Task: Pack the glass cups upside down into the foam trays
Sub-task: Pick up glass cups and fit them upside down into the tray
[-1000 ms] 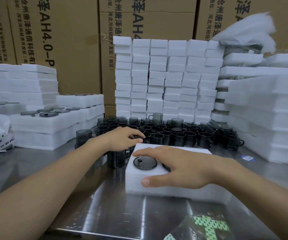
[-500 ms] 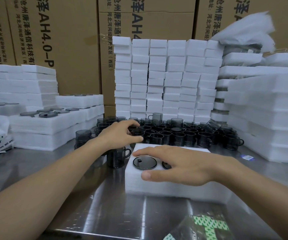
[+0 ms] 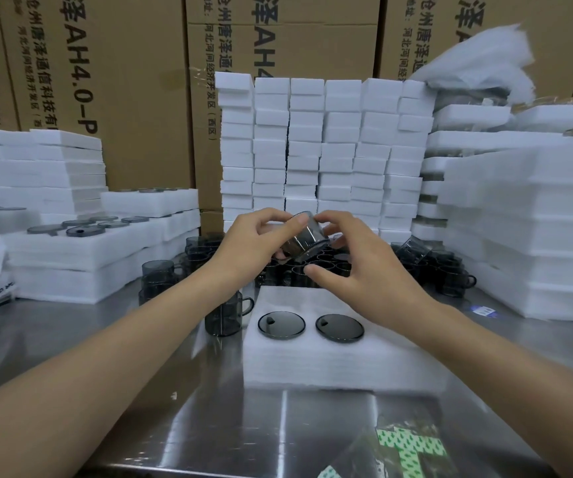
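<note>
Between the hands, tilted cup

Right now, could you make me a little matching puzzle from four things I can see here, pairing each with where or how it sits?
Things:
1. lifted cup
2. handled cup
3. seated cups
4. green-patterned bag

States:
A. upside down, sunk into the foam tray
B. flat at the near edge of the steel table
C. tilted, up in the air
D. upright on the table, just left of the tray

Pairs: 1-C, 2-D, 3-A, 4-B.
</note>
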Demonstrator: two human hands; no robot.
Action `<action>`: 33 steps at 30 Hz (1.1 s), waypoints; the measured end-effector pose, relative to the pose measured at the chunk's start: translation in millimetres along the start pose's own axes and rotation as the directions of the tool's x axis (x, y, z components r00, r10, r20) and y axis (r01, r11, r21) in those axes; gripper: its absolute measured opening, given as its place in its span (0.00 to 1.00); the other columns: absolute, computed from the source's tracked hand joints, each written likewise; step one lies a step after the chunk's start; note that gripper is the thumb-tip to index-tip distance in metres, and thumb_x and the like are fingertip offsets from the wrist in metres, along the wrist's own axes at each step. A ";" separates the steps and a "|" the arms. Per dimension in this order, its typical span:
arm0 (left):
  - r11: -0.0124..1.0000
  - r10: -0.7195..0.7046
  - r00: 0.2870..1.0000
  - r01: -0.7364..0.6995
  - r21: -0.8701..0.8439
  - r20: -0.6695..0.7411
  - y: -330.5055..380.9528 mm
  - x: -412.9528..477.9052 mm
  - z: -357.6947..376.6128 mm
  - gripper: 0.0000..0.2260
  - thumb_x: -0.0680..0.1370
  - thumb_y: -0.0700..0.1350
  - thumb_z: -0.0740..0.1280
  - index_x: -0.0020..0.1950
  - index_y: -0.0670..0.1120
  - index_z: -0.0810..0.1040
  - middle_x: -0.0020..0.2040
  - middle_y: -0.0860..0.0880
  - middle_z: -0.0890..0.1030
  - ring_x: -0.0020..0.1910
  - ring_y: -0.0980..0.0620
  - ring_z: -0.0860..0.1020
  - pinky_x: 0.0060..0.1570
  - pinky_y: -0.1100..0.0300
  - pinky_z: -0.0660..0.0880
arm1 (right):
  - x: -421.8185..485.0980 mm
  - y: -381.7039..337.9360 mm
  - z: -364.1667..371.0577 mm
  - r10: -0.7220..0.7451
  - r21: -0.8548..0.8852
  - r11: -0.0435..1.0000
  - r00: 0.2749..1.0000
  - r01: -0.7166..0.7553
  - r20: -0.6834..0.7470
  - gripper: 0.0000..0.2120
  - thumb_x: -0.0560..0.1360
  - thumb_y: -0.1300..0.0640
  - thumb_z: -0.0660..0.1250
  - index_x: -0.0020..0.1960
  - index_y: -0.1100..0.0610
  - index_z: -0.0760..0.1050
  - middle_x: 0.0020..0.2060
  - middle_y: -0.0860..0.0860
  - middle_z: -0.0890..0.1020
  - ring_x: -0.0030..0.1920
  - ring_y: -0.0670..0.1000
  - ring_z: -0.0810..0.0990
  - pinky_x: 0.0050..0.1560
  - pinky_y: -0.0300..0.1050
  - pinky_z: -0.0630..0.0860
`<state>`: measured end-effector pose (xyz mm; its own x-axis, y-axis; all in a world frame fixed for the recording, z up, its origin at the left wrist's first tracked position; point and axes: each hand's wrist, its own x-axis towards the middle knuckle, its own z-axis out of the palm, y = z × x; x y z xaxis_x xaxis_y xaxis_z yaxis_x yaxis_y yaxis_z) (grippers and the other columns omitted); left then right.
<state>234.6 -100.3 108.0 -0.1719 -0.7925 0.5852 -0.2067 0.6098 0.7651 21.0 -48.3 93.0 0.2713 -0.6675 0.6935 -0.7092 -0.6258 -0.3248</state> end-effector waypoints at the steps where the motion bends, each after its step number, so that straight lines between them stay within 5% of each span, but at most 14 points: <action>1: 0.999 -0.014 1.000 0.015 -0.038 0.017 0.8 -1.8 1.2 0.16 0.80 0.63 0.72 0.54 0.51 0.88 0.39 0.52 0.87 0.32 0.56 0.79 0.35 0.67 0.75 | 0.2 0.2 1.1 -0.003 0.004 1.000 1.000 0.003 -0.009 0.31 0.77 0.40 0.74 0.75 0.35 0.64 0.65 0.38 0.76 0.64 0.39 0.76 0.67 0.50 0.76; 9: 0.992 -0.030 0.995 0.041 -0.116 0.094 11.2 -8.4 4.4 0.18 0.79 0.64 0.71 0.55 0.52 0.88 0.38 0.54 0.83 0.35 0.55 0.78 0.51 0.47 0.77 | 1.3 -3.5 3.0 0.011 0.076 0.997 0.995 -0.004 -0.097 0.29 0.75 0.39 0.76 0.71 0.34 0.66 0.51 0.39 0.82 0.52 0.43 0.83 0.58 0.55 0.82; 12: 0.995 0.031 0.990 -0.017 -0.097 0.136 15.1 -11.3 3.1 0.18 0.75 0.66 0.73 0.58 0.57 0.85 0.49 0.44 0.86 0.44 0.54 0.83 0.49 0.51 0.79 | 0.8 -5.9 2.2 0.020 0.099 0.995 0.990 -0.007 -0.137 0.30 0.74 0.41 0.78 0.69 0.35 0.66 0.47 0.38 0.83 0.48 0.43 0.84 0.52 0.56 0.83; 16: 0.987 0.157 0.961 -0.146 -0.063 0.228 16.6 -15.1 5.4 0.24 0.69 0.59 0.82 0.63 0.61 0.82 0.52 0.55 0.86 0.50 0.56 0.85 0.48 0.62 0.79 | -0.1 -1.7 1.9 0.032 0.091 0.996 0.991 -0.020 -0.129 0.28 0.72 0.50 0.78 0.62 0.39 0.65 0.41 0.41 0.82 0.43 0.51 0.83 0.46 0.61 0.82; 20: 0.917 0.351 0.926 -0.370 0.151 0.138 11.9 -13.8 4.8 0.28 0.69 0.58 0.83 0.67 0.63 0.78 0.59 0.59 0.84 0.63 0.54 0.82 0.49 0.63 0.78 | 2.3 2.1 1.8 0.013 0.118 0.993 0.987 0.006 -0.159 0.35 0.72 0.57 0.78 0.68 0.37 0.63 0.49 0.34 0.78 0.45 0.45 0.82 0.46 0.56 0.83; 25: 0.663 0.626 0.774 -0.591 0.460 0.092 4.9 -13.5 0.6 0.29 0.75 0.57 0.80 0.73 0.55 0.75 0.66 0.62 0.81 0.65 0.60 0.79 0.58 0.70 0.71 | 4.6 5.6 5.0 -0.071 0.152 0.983 0.981 0.099 -0.181 0.32 0.77 0.59 0.77 0.74 0.40 0.68 0.63 0.39 0.77 0.55 0.44 0.81 0.56 0.40 0.78; 33: 0.584 0.750 0.660 -0.692 0.425 0.045 3.7 -9.9 2.4 0.25 0.77 0.46 0.80 0.73 0.51 0.76 0.68 0.53 0.77 0.64 0.54 0.79 0.52 0.65 0.76 | 4.7 0.4 3.7 -0.173 0.147 0.964 0.941 0.223 -0.292 0.32 0.77 0.66 0.71 0.73 0.40 0.68 0.66 0.38 0.76 0.55 0.48 0.80 0.53 0.45 0.80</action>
<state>233.2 -90.2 104.3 -0.3121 -0.0658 0.9478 -0.4113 0.9086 -0.0724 24.3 -53.2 93.7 0.1876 -0.4018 0.8963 -0.5272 -0.8111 -0.2532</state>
